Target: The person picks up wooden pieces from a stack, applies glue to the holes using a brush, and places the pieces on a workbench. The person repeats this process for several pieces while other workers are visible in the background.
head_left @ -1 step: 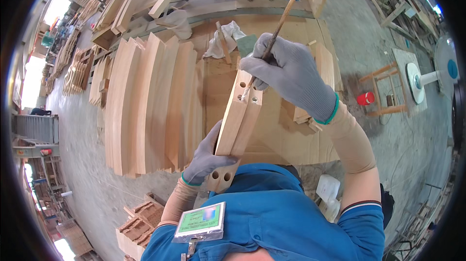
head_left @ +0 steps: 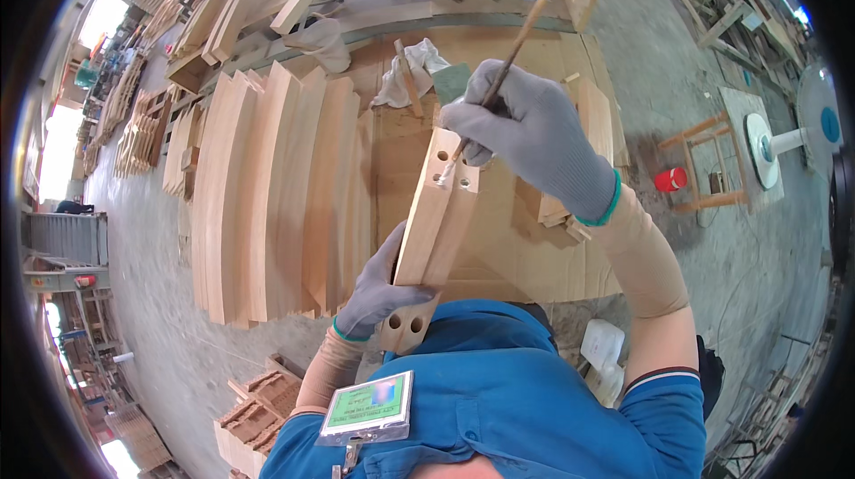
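Note:
In my gloved left hand (head_left: 381, 290) is a pair of pale wooden pieces (head_left: 429, 230) lying side by side. Drilled round holes show at their far end and more at the near end by my body. The gloved right hand (head_left: 539, 127) is closed in a pinch around a thin wooden stick (head_left: 519, 44). Its lower tip, coated in something white, touches the far end of the wood at one of the holes. How deep the tip reaches cannot be seen.
A row of curved wooden slats (head_left: 276, 194) stands on the left. Cardboard (head_left: 499, 256) covers the work surface. Beyond lie a white cloth (head_left: 392, 85) and a wooden bar (head_left: 410, 78). More wood pieces (head_left: 595, 123) are at right, with a red container (head_left: 671, 180) further off.
The far end of the wooden pieces has shifted very slightly left. The stick leans a touch more, its top slightly farther right and its white tip slightly left.

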Demonstrator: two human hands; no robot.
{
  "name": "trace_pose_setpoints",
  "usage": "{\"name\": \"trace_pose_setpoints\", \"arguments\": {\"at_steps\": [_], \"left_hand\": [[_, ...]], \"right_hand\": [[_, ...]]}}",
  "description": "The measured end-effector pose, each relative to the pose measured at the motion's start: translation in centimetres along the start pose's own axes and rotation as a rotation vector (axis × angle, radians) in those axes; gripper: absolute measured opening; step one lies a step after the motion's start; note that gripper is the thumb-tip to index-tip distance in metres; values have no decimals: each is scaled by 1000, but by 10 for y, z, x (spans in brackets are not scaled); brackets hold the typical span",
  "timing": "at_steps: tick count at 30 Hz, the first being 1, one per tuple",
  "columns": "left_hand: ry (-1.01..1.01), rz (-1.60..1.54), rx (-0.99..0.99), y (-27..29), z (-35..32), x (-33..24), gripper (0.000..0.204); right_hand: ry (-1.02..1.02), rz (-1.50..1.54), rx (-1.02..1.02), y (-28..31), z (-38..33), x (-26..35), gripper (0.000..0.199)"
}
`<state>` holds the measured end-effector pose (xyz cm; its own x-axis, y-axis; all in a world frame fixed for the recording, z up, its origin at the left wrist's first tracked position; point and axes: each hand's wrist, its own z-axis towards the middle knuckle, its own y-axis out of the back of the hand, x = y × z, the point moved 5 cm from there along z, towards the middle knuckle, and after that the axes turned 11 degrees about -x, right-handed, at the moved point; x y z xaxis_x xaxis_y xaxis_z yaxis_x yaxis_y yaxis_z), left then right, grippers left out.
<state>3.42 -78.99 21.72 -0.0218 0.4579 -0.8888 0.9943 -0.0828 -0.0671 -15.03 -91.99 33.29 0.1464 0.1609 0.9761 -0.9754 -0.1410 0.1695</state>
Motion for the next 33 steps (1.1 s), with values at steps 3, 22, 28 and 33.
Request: {"name": "trace_pose_setpoints", "arguments": {"at_steps": [3, 22, 28, 33], "left_hand": [[19, 13, -46, 13, 14, 5, 91], [225, -91, -62, 36, 73, 37, 89], [225, -102, -49, 32, 76, 38, 89], [263, -53, -110, 35, 69, 31, 89]], "right_hand": [[-108, 307, -102, 15, 14, -33, 13], [80, 167, -521, -3, -28, -227, 8], [79, 91, -565, -16, -41, -224, 10], [21, 380, -712, -17, -34, -222, 10]]}}
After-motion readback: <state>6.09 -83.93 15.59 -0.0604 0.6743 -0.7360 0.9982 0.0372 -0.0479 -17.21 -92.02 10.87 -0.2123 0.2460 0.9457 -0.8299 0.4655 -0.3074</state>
